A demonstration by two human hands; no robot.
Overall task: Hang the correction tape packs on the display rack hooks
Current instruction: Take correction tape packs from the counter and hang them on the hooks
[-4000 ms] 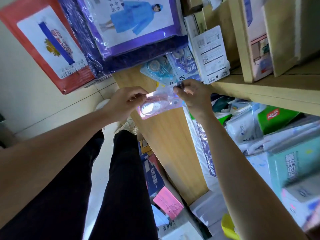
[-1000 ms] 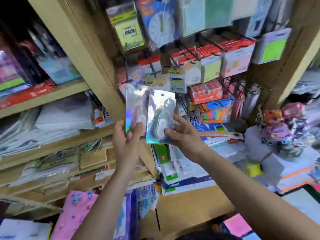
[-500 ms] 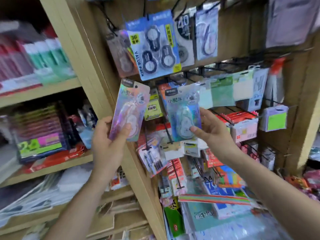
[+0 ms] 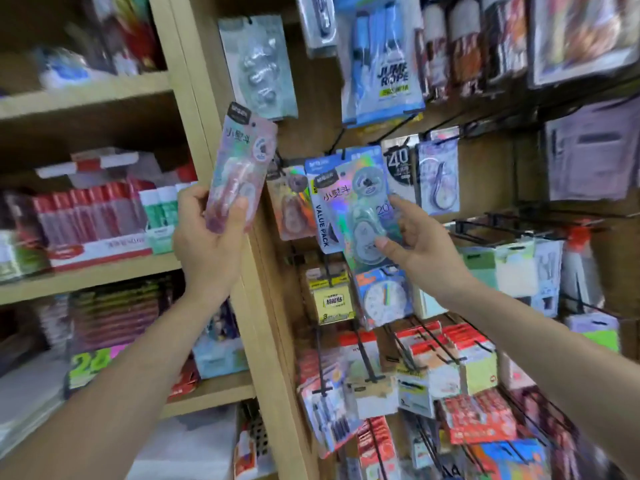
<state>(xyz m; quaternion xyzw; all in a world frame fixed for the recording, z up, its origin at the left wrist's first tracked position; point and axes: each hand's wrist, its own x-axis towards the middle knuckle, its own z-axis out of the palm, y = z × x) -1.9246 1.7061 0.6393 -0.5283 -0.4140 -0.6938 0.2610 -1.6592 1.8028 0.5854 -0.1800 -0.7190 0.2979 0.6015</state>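
Observation:
My left hand grips a pink holographic correction tape pack by its lower end, held upright in front of the wooden shelf post. My right hand holds a blue-grey holographic correction tape pack by its lower right side, its top raised against the display rack. That pack overlaps a blue value pack hanging from a black hook. A similar orange correction tape pack hangs just to the left.
The rack carries several black wire hooks loaded with stationery: a jump rope pack, sticky notes, red boxes. A wooden post divides the rack from shelves of stacked goods on the left.
My view has tilted further up the rack. Both hands have risen with their packs, and the right hand's pack now lies over the hanging blue value pack.

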